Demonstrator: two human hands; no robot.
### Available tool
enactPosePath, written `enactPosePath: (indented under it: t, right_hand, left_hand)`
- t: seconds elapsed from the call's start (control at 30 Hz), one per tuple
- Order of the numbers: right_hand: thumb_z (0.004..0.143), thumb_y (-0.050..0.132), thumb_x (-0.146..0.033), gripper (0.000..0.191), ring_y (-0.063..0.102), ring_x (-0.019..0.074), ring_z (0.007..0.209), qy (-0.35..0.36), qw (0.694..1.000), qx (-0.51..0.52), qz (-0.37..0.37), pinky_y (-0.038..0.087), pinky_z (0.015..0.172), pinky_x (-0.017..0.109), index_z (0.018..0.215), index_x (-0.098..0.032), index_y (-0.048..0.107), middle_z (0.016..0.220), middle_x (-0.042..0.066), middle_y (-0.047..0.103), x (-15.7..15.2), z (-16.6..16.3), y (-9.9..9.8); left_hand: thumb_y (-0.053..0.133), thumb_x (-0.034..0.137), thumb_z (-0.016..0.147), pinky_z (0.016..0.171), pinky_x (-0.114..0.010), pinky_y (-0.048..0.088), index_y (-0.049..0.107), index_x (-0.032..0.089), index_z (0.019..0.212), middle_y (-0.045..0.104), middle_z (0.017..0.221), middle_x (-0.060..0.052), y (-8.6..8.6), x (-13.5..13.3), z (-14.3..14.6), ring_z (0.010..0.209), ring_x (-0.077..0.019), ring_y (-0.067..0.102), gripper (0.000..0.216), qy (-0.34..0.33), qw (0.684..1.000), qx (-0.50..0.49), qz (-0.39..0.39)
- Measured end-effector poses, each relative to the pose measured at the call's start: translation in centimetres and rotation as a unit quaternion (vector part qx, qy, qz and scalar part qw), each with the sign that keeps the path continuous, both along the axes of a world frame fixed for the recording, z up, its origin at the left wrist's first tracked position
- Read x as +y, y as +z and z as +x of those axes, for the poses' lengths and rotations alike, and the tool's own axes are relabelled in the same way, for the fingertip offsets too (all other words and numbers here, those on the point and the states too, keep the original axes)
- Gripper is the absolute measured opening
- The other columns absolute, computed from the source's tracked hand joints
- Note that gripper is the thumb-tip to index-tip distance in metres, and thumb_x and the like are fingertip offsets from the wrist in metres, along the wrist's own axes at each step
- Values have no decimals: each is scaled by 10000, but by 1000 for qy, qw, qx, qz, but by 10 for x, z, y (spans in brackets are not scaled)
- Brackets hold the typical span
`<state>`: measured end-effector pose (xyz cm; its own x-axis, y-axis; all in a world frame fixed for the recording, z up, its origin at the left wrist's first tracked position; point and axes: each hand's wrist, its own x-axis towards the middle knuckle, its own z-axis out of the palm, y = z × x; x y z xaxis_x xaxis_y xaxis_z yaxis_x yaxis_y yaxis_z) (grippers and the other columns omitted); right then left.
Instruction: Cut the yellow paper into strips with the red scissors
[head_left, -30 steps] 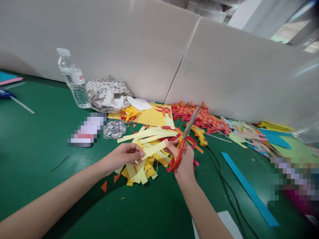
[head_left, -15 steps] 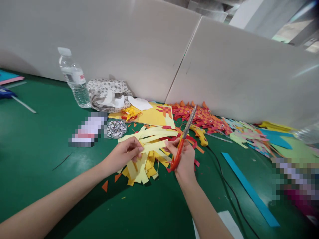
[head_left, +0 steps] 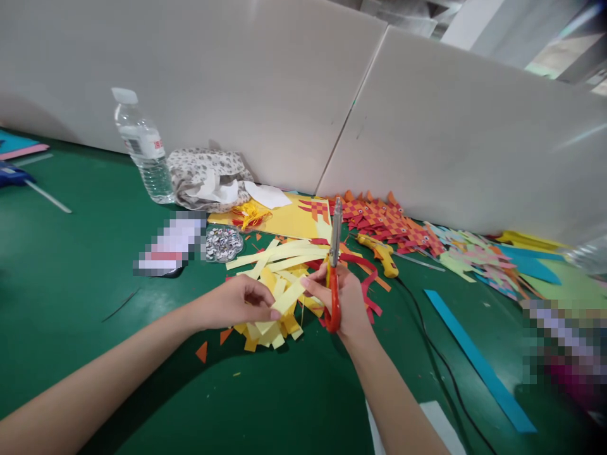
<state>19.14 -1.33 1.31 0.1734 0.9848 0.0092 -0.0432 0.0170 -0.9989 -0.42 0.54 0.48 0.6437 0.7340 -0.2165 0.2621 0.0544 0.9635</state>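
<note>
A short pale yellow paper strip (head_left: 289, 297) is stretched between my two hands. My left hand (head_left: 239, 302) pinches its near end between thumb and fingers. My right hand (head_left: 345, 297) is closed around red-handled scissors (head_left: 334, 272), blades pointing up and away from me. The thumb and a finger of that hand also touch the strip's far end. Beneath both hands lies a pile of yellow paper strips (head_left: 277, 332), pale and deeper yellow, some crossing each other. Red paper strips (head_left: 372, 303) curl out beside the right hand.
Behind the pile are a tub of googly eyes (head_left: 222, 244), yellow card (head_left: 289, 218) and woven red-orange paper fish (head_left: 384, 218). A yellow glue gun (head_left: 379, 253) trails a black cord rightward. A water bottle (head_left: 145, 151) stands at left; a blue strip (head_left: 478, 360) lies right.
The strip has tilted, its left end coming lower and nearer me. My right hand has turned the scissors from leaning right to nearly upright. Both hands have kept their hold.
</note>
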Motion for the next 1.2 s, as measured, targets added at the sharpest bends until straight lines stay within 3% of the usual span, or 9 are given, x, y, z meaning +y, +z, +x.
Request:
enactPosePath:
  t: [0.13, 0.37, 0.57, 0.7, 0.83, 0.97, 1.2]
  right_hand:
    - [486, 809, -287, 368, 582, 145, 551, 6, 1000, -13, -4, 544, 612, 333, 648, -202, 489, 588, -41, 588, -1, 1, 3]
    - [501, 811, -314, 386, 581, 129, 538, -4, 1000, 2, -1, 522, 587, 292, 664, -197, 482, 617, -44, 588, -2, -3, 3]
    - [610, 729, -445, 362, 475, 101, 467, -53, 992, -111, 7, 407, 447, 230, 702, -207, 472, 587, -58, 511, -5, -5, 0]
    - [661, 680, -440, 311, 463, 117, 507, -29, 957, -287, 6, 375, 491, 236, 711, -216, 469, 588, -49, 514, -11, -8, 1]
    - [675, 632, -451, 327, 476, 135, 532, -13, 917, -398, 26, 354, 507, 245, 694, -230, 391, 620, -34, 534, -16, -13, 1]
    - [672, 610, -442, 324, 500, 152, 564, 9, 882, -470, 14, 336, 515, 244, 718, -232, 369, 665, -19, 544, -18, -16, -1]
    - [689, 593, -434, 302, 518, 170, 605, 38, 850, -525, 5, 335, 538, 254, 742, -233, 375, 698, -13, 548, -19, -20, -1]
  left_hand:
    - [695, 335, 651, 515, -218, 448, 707, 188, 681, 609, 584, 10, 0, -2, 2, 509, -110, 521, 151, 12, 998, -25, -58]
    - [687, 360, 667, 523, -218, 466, 716, 179, 677, 598, 588, -1, 0, -1, 4, 510, -108, 511, 183, 39, 997, -30, -64]
    - [694, 328, 682, 527, -191, 422, 668, 186, 711, 533, 570, 31, -4, 2, 6, 509, -78, 462, 148, 169, 978, -93, -77]
    - [702, 317, 689, 594, -199, 440, 616, 197, 738, 536, 594, 45, -6, 5, 6, 545, -74, 493, 155, 229, 956, -165, -79]
    - [708, 311, 691, 676, -226, 473, 595, 189, 751, 577, 673, 36, -8, 5, 5, 630, -86, 549, 177, 277, 932, -219, -83]
    - [715, 293, 687, 765, -263, 492, 607, 184, 751, 601, 750, 32, -6, 3, 5, 706, -94, 563, 167, 310, 912, -259, -70]
    - [736, 262, 657, 695, -217, 489, 620, 165, 716, 603, 714, 28, 3, -2, 9, 668, -84, 553, 161, 357, 890, -274, -69]
